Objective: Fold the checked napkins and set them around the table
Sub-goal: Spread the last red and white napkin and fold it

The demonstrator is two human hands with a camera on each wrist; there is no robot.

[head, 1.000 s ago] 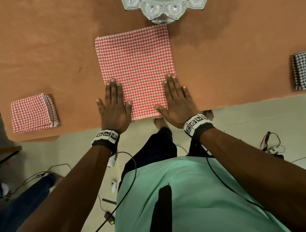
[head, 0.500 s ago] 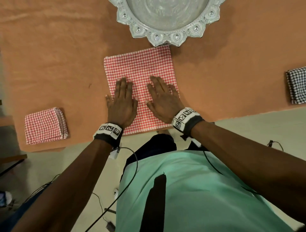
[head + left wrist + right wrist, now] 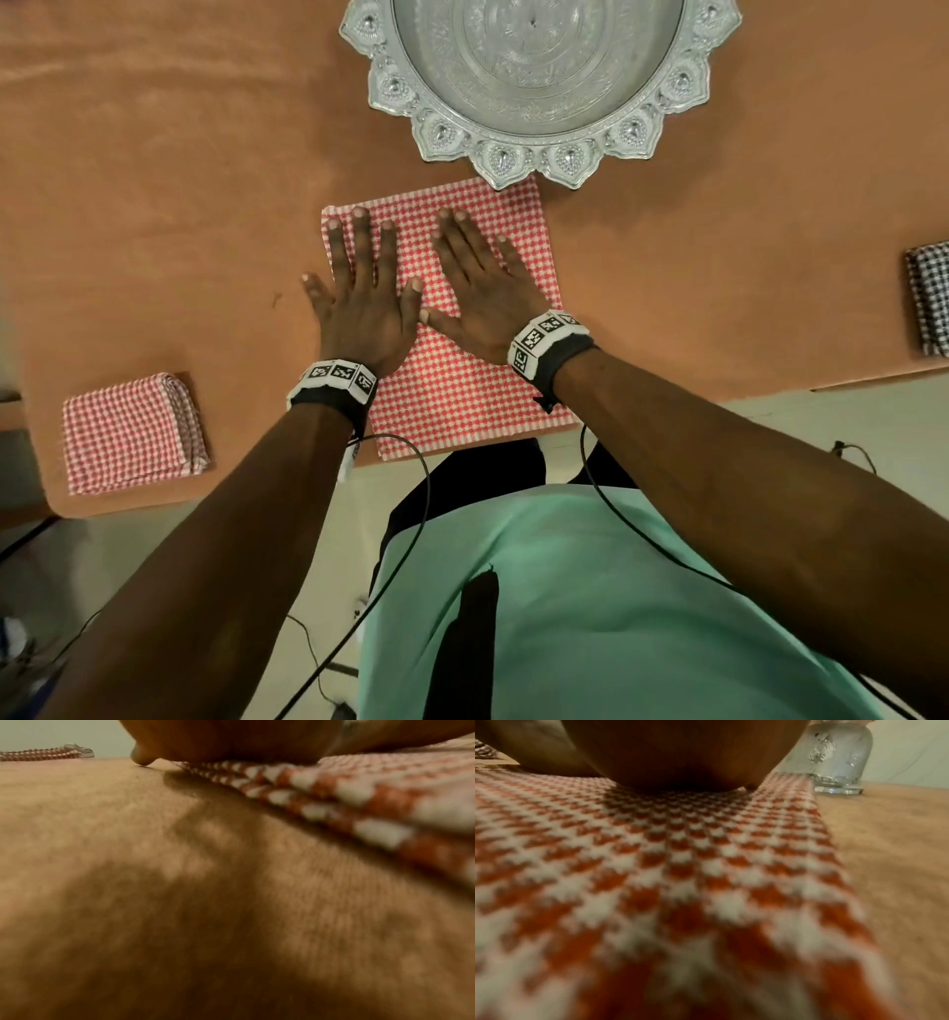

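Both hands are lying flat, fingers straight, gripping nothing. The left hand is pressing the left part of the red checked napkin, its little finger resting on the table. The right hand is pressing the napkin's middle. The napkin is lying at the table's near edge, its far corner just under the silver tray. A folded red napkin is sitting well apart to the left, and a dark checked napkin to the right.

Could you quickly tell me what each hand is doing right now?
Left hand: open, flat on the red checked napkin.
Right hand: open, flat on it.
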